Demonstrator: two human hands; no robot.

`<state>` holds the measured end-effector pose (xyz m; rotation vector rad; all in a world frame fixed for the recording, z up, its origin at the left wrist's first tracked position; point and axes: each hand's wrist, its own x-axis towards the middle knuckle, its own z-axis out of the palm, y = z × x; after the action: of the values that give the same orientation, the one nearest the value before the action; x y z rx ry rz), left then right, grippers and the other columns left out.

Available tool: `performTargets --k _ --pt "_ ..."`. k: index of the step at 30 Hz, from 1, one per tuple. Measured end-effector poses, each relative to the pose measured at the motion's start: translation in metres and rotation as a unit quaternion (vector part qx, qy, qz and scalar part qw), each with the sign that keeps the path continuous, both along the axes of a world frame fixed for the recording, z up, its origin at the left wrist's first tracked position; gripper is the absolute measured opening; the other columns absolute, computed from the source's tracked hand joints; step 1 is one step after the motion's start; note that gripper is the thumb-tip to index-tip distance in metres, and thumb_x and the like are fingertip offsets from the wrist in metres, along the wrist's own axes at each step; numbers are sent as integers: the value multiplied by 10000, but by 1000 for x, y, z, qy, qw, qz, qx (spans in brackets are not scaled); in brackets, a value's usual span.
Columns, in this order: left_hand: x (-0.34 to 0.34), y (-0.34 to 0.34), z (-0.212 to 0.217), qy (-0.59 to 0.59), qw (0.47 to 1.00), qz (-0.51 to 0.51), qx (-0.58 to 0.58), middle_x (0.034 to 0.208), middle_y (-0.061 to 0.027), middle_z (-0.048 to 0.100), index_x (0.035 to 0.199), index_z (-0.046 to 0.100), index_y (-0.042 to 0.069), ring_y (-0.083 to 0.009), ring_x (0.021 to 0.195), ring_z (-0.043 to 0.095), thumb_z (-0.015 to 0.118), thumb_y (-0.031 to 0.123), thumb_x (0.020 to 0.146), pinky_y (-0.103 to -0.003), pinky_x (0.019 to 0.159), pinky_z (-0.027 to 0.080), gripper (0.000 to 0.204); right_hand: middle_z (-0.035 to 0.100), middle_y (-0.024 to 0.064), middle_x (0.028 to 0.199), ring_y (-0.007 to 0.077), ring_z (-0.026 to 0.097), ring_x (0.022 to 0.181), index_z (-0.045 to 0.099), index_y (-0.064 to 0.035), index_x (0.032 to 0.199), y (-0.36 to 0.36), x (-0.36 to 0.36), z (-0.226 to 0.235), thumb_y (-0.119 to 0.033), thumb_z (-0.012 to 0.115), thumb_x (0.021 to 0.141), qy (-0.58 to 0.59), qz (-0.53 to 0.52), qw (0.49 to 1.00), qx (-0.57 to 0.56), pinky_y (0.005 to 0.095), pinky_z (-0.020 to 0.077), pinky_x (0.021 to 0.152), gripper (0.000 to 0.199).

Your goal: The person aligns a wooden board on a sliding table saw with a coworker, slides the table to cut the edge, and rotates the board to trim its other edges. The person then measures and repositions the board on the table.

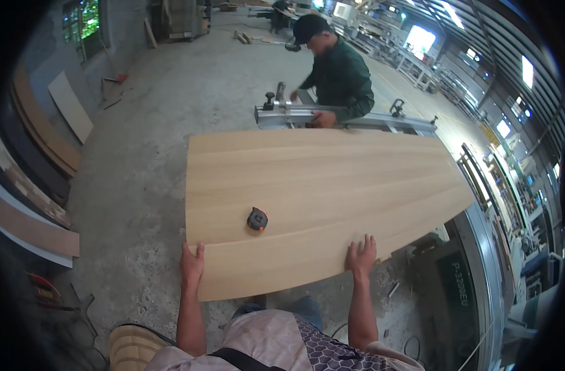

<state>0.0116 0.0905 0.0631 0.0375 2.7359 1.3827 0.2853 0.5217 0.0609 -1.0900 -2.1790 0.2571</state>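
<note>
A large pale wood-grain panel (319, 185) stretches out in front of me, its wide face up. At its near left corner, my left hand (192, 264) grips the left edge, with the thumb on top and the other fingers along the side. My right hand (361, 256) holds the near edge further right; its fingers rest on the top face and its underside is hidden. A dark grey tape measure (257, 219) with orange marks lies on the panel between my hands, nearer the left one, and touches neither.
Across the panel a person (341, 74) in dark green and a cap rests a hand at a metal fence rail (307, 115). A saw machine (462, 278) stands at the right under the panel. Boards (38, 136) lean against the left wall. A padded tan seat (137, 347) is at lower left.
</note>
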Motion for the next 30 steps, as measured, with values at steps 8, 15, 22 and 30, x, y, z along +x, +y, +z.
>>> performTargets --k 8,15,22,30 --pt "3 9 4 -30 997 40 -62 1085 -279 646 1187 493 16 -451 1040 612 574 492 914 -493 885 484 555 385 217 1487 375 305 1410 449 -46 1404 -5 -43 -1 -374 532 934 -144 -2 988 -60 515 195 1159 578" --pt "0 10 1 -36 990 75 -114 1071 -272 654 1149 521 7 -445 1031 620 576 549 888 -491 884 487 605 398 235 1469 398 330 1385 454 -32 1392 -9 -39 -2 -377 567 901 -137 19 990 -24 536 221 1142 611" --pt "-23 8 -3 -66 987 73 -124 1098 -274 650 1187 523 -8 -443 1056 614 606 554 866 -485 915 480 652 409 233 1464 390 330 1389 493 -25 1366 -17 -39 3 -364 565 901 -119 13 992 -42 513 201 1158 580" --pt "-27 17 2 -39 995 47 -82 1099 -290 643 1204 519 -7 -456 1057 606 606 522 879 -493 905 481 626 404 229 1469 382 323 1396 488 -29 1368 -13 -42 10 -346 572 904 -121 3 991 -48 498 197 1162 568"
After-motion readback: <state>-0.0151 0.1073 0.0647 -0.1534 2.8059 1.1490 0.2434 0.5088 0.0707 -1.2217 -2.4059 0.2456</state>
